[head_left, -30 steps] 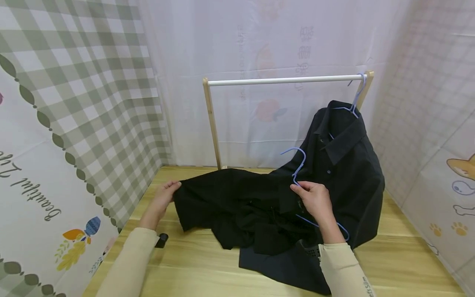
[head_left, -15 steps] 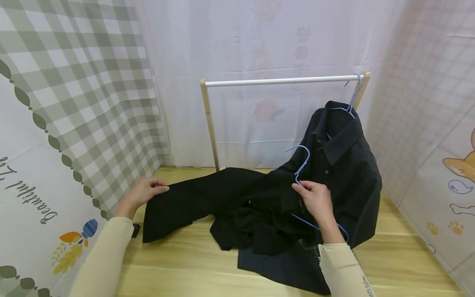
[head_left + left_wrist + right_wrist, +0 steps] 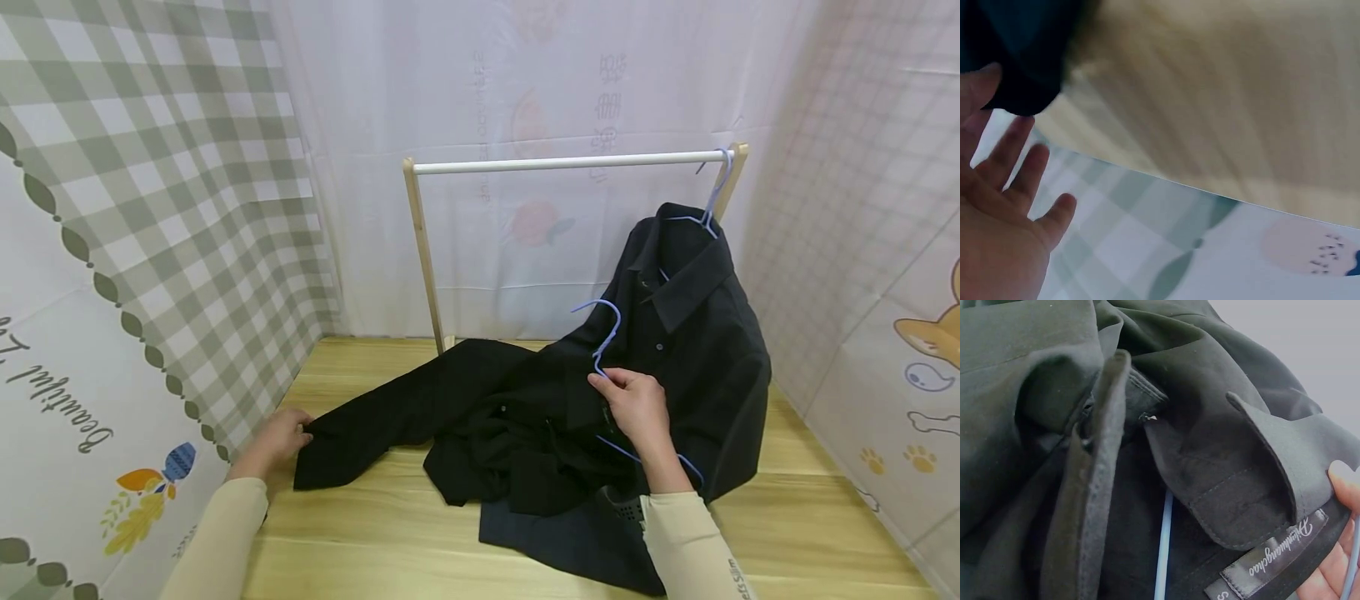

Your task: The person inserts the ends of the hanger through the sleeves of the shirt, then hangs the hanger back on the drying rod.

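Head view has the black button-up shirt (image 3: 480,417) lying rumpled on the wooden bench (image 3: 405,558), between the fingers of the two hands. The left hand (image 3: 272,440) pinches the cuff end of the outstretched sleeve (image 3: 367,429); left wrist view shows the thumb against the dark cloth, with the other visible fingers spread apart below it. The right hand (image 3: 637,408) grasps the shirt's collar (image 3: 1313,465) together with the neck of a pale blue hanger (image 3: 609,329), whose hook rises just above the fingers and points left. Part of its lower bar shows below the fingers, and right wrist view shows more of it inside the neckline. In that view a woven script label (image 3: 1275,557), with a small size tab (image 3: 1217,590) beside it, sits near the fingertips, to their left. Beyond the right fingers and to their right, a second black shirt (image 3: 705,342) hangs on another blue hanger (image 3: 717,193) from the white rail (image 3: 555,162) of the rack. One wooden post (image 3: 423,250) stands well beyond the left fingers, to their right. Gingham cloth (image 3: 172,167) rises to the left fingers' far side.
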The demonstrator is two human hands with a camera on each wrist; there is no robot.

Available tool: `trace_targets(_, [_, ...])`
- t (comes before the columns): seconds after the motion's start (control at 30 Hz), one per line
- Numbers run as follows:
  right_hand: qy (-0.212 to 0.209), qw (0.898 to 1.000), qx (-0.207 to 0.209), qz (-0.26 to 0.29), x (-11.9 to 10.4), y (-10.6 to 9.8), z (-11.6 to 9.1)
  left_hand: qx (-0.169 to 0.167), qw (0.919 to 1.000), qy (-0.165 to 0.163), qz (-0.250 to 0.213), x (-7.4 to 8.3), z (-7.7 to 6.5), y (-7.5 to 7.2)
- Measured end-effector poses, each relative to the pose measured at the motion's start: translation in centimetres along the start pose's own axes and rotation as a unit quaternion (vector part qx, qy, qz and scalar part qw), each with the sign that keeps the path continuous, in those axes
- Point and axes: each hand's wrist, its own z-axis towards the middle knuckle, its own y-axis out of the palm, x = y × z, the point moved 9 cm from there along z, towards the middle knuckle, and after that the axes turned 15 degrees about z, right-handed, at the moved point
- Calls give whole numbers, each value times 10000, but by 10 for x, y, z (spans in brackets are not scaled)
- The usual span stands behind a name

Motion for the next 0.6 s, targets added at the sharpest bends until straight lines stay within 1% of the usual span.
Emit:
trace_targets(0.1, [-17,10000,16,-22,1,0,0,187,9994,-152,262,-11,-4,1])
trace_targets(0.13, [-30,10000,21,-34,1,0,0,215,9992,-238,252,-15,-6,0])
trace_targets(0.17, [-40,10000,29,-49,1,0,0,208,9991,-348,126,-18,-8,-2])
trace_targets(0.2, [-46,10000,36,-58,1,0,0,213,9987,-469,-40,-22,-9,-4])
trace_targets(0.27, [-43,10000,44,-67,2,0,0,212,9952,-765,-564,-30,-11,-12])
trace_targets(0.3, [-44,9999,59,-82,2,-1,1,225,9916,-912,-892,-33,-12,-18])
trace_targets(0.33, [-45,9999,68,-84,2,-1,1,267,9853,-1058,-1314,-36,-14,-25])
trace_targets(0.37, [-43,9999,81,-86,2,-2,1,332,9762,-1202,-1772,-38,-15,-32])
trace_targets(0.4, [-35,9999,92,-88,3,-2,1,417,9666,-1253,-2198,-39,-16,-40])
trace_targets(0.43, [-16,9999,98,-83,3,-3,1,463,9535,-1267,-2696,-39,-18,-48])
trace_targets(0.47, [-2,9999,110,-82,3,-3,2,581,9402,-1255,-3114,-39,-19,-58])
trace_targets(0.53, [28,9999,118,-73,4,-4,2,967,9006,-1077,-4099,-39,-20,-78])
trace_targets(0.57, [45,9999,127,-69,4,-4,3,1133,8835,-944,-4446,-39,-21,-88])
trace_targets(0.6, [63,9999,134,-59,5,-5,3,1263,8717,-820,-4664,-39,-21,-98])
